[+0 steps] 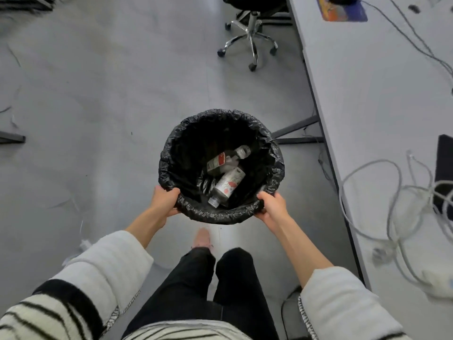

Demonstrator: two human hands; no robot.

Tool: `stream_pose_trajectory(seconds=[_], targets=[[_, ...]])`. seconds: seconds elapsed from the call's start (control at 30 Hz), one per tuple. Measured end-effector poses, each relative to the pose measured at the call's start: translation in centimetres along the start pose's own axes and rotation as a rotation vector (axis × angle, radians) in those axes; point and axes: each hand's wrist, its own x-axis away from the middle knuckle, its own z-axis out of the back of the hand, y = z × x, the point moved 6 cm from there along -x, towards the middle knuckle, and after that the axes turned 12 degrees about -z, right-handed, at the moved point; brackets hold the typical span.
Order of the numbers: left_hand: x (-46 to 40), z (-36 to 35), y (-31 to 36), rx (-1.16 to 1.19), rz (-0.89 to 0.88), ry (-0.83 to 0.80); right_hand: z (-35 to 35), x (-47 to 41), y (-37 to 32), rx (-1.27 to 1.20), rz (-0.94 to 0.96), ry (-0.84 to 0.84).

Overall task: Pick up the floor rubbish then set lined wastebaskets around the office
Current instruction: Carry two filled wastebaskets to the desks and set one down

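The wastebasket is held above the grey floor, beside the desk. It is lined with a black bag folded over the rim. Two plastic bottles are contained at the bottom, lying crossed and touching. The near rim is gripped by the left hand and by the right hand, with fingers curled over the liner edge. An office chair is seen further off.

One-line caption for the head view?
Left hand and right hand grip the rim of a black-lined wastebasket holding two bottles, beside a desk.
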Motion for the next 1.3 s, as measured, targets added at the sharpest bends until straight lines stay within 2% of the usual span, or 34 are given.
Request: stream_pose_trajectory(seconds=[0.23, 0.4, 0.57, 0.73, 0.83, 0.97, 1.13, 1.3], targets=[[-13.6, -4.4, 5.5, -0.047, 0.078, -0.037, -5.2, -9.1, -10.9, -0.023, -0.053, 0.032], [-24.4, -9.5, 5.8, -0.068, 0.145, -0.034, -7.7, -21.4, -16.1, -0.003, -0.162, 0.057], [-36.2, -14.7, 2.5, -0.094, 0.180, 0.016, -9.0, -35.0, -18.5, 0.034, -0.251, 0.085], [-47.6, -19.3, -3.5, -0.156, 0.247, 0.002, -9.0, -48.2, -17.3, -0.118, -0.400, 0.109], [-52.2, -21.6, -6.7, -0.178, 0.272, -0.020, -8.3, -53.4, -16.2, -0.162, -0.422, 0.151], [-55.4, -23.9, -9.5, -0.212, 0.270, -0.057, -7.0, -58.0, -15.8, -0.159, -0.342, 0.200], [-56.6, -27.2, -9.0, -0.190, 0.210, -0.139, -4.9, -59.0, -17.9, -0.104, -0.249, 0.289], [-56.7, -30.5, -8.1, -0.224, 0.226, -0.170, -2.6, -59.1, -19.5, -0.110, -0.294, 0.394]])
